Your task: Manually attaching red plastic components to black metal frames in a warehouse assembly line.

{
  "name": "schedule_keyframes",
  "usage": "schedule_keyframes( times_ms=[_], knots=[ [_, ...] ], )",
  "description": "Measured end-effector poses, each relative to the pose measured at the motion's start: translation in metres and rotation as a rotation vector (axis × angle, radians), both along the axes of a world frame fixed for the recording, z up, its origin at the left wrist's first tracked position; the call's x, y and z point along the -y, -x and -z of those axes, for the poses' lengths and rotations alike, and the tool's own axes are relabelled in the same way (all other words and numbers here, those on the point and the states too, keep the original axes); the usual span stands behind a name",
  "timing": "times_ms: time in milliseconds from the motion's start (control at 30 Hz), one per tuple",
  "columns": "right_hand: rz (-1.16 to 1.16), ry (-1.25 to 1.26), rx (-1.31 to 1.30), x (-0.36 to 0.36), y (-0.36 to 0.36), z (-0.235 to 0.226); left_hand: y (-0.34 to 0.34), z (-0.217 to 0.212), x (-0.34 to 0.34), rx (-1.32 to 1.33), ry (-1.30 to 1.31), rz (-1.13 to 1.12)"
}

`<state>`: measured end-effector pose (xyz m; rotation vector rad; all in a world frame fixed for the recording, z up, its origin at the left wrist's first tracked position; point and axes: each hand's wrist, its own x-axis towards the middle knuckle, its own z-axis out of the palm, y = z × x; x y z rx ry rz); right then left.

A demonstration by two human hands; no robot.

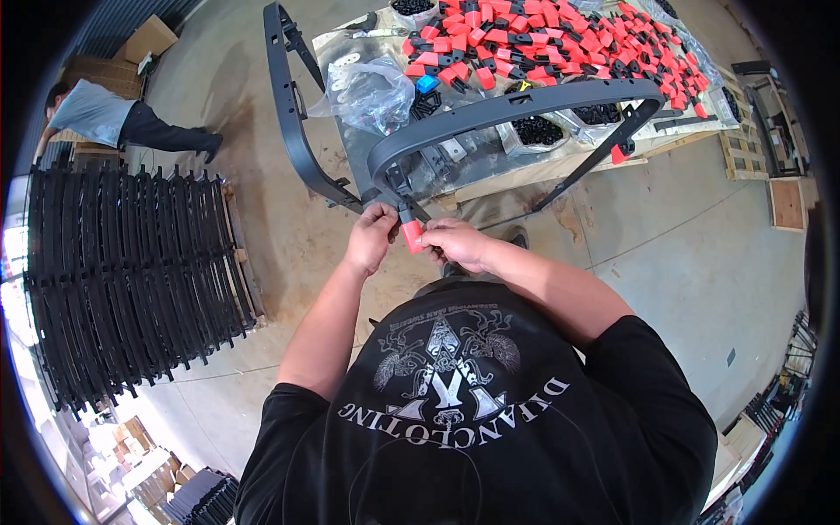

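A red-and-black plastic piece (413,236) sits at the near lower corner of a dark grey curved metal frame (512,107). My right hand (453,241) is closed on its red end, thumb on the side and fingers curled beneath. On the other side my left hand (376,233) is pinched, fingertips at the black upper part by the frame's corner; what they grip is hidden. Farther along the frame, another red piece (619,155) hangs from its right side. A second curved frame (289,114) stands upright to the left.
Ahead, a work table (490,181) bears a heap of red-and-black pieces (560,39), a clear plastic bag (372,94) and bags of small black parts (535,131). To the left lies a stack of black frames (140,276). Another person (105,114) bends over behind it.
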<state>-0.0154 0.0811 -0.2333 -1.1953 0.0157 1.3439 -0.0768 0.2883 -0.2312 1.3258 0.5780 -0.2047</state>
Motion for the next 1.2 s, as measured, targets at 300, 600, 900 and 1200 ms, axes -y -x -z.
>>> schedule_keyframes(
  times_ms=[300,600,900,1200],
  knots=[
    [0.059,-0.018,0.041,0.008,-0.001,0.011,0.014,-0.023,0.016,0.433,-1.088,0.125],
    [0.27,-0.284,-0.247,0.033,-0.019,-0.036,0.029,-0.068,0.041,0.55,-1.019,0.195],
    [0.242,-0.315,-0.22,0.025,-0.013,-0.049,0.016,-0.076,0.055,0.65,-1.095,0.355],
    [0.247,-0.261,-0.186,0.026,-0.004,-0.042,0.025,-0.061,0.059,0.697,-1.094,0.113]
  ],
)
